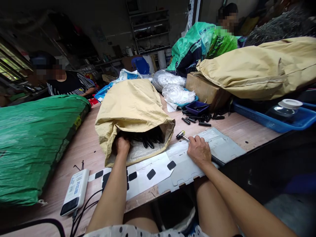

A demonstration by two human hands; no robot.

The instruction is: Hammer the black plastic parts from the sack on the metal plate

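My left hand (122,144) reaches into the open mouth of a tan sack (133,105), beside black rod-like pieces (148,137) that lie inside. Its fingers are hidden by the sack's shadow and edge. On the grey board (224,144), my right hand (199,150) is closed around the handle of a small hammer (181,135), whose head points to the left. Strips of white paper (142,187) with black rounded patches (151,174) lie in front of the sack.
A green sack (32,141) fills the left side, near a white power bank (75,191) with cables. Black pieces lie around a purple tray (197,108). At right are a blue tray (261,119) and a cardboard box (203,87). Two people are farther back.
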